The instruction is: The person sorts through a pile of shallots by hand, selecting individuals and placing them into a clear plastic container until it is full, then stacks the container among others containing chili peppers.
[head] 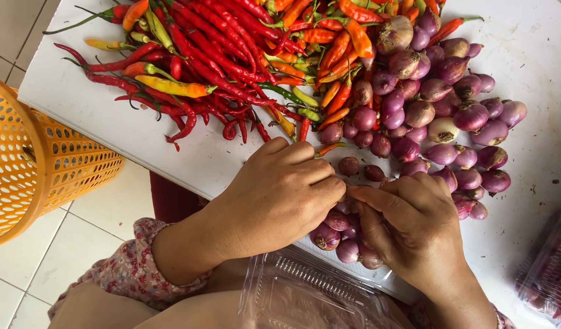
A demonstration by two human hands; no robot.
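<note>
Shallots (341, 234) partly hidden under both hands; orange basket (42, 164) cut off at left edge.

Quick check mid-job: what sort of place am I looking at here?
Probably a home kitchen or small food-packing spot. A white table top carries piled red and orange chillies and purple shallots, a clear plastic clamshell box waits below both hands, and an orange perforated plastic basket stands on a tiled floor.

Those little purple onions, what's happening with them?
A person's left hand and right hand are gathered over a clump of shallots at the white table's edge, fingers pinching one. More shallots and red chillies lie piled behind. A clear plastic box sits open below.
</note>
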